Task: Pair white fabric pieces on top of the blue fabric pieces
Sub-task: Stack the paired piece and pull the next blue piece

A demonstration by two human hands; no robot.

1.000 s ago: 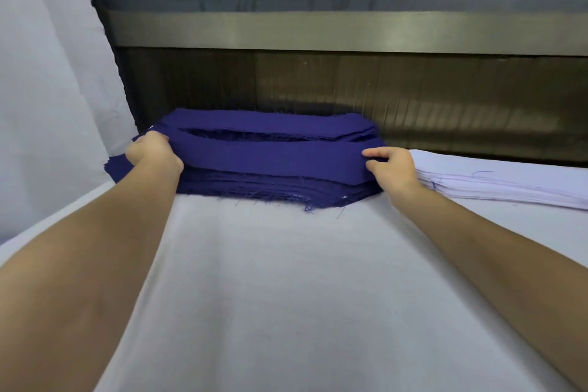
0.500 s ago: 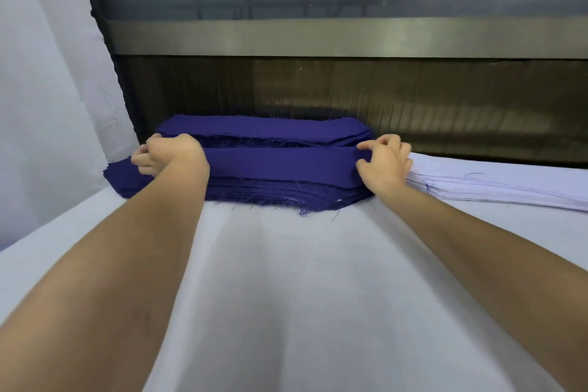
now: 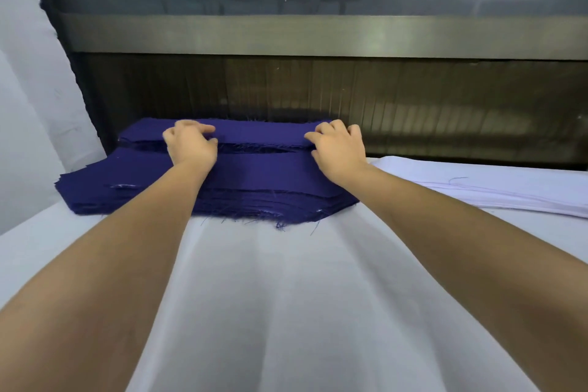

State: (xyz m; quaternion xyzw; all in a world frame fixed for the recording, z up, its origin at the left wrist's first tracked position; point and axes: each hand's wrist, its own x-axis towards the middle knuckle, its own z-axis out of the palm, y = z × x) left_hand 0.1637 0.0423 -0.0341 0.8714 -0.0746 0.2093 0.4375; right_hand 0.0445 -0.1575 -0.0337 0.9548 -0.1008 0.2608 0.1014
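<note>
1. Blue fabric pieces [image 3: 261,178] lie in frayed stacks at the far left of the white-covered tabletop [image 3: 286,296], with a farther blue pile [image 3: 261,134] behind the nearer one.
2. Left hand [image 3: 191,146] pinches the farther blue pile's upper layers, its fingers [image 3: 203,129] curled on top and its thumb at the near edge.
3. Right hand [image 3: 339,149] grips the same layers likewise, toward their right end.
4. White fabric pieces [image 3: 493,188] lie stacked just right of the blue stacks.
</note>
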